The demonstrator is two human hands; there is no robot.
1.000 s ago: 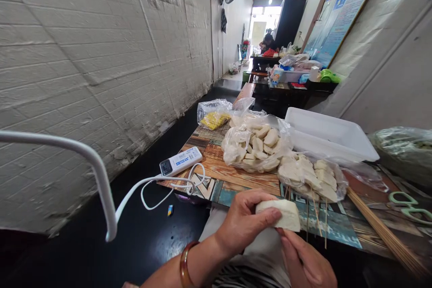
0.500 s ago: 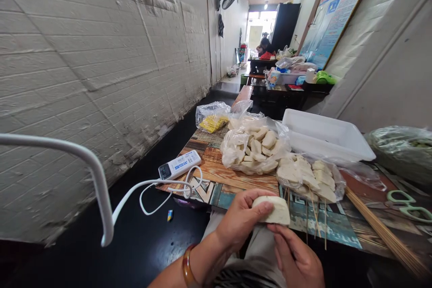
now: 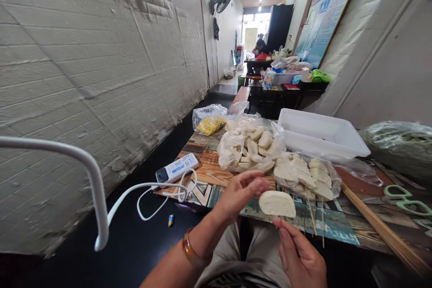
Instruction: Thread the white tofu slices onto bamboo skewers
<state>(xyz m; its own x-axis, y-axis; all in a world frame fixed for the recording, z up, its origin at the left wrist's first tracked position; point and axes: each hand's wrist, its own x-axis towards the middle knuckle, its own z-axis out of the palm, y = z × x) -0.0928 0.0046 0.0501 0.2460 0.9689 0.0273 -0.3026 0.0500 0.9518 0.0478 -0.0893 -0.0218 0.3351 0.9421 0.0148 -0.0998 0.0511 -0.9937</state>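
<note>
A pale, half-round food slice (image 3: 277,204), like a piece of steamed bun, is held up above my lap near the table's front edge. Just below it, my right hand (image 3: 299,249) pinches what seems to be a thin skewer that bears the slice; most of the stick is hidden by the fingers. To the left of the slice is my left hand (image 3: 241,193), its fingers apart and holding nothing. Behind it, a clear plastic bag (image 3: 231,150) holds many similar pieces. Several skewered slices (image 3: 297,173) lie on plastic to the right, their sticks pointing toward me.
A bundle of bamboo skewers (image 3: 378,225) and green-handled scissors (image 3: 401,198) lie at the right. Behind stand a white tub (image 3: 324,137) and a bulky plastic bag (image 3: 401,148). A white power bank (image 3: 177,168) with a cable and a yellow packet (image 3: 209,125) are at left. A person sits far back.
My left hand has let go of the slice and moved up and left, its fingers opening. The slice now stays up over my right hand, its flat face toward me.
</note>
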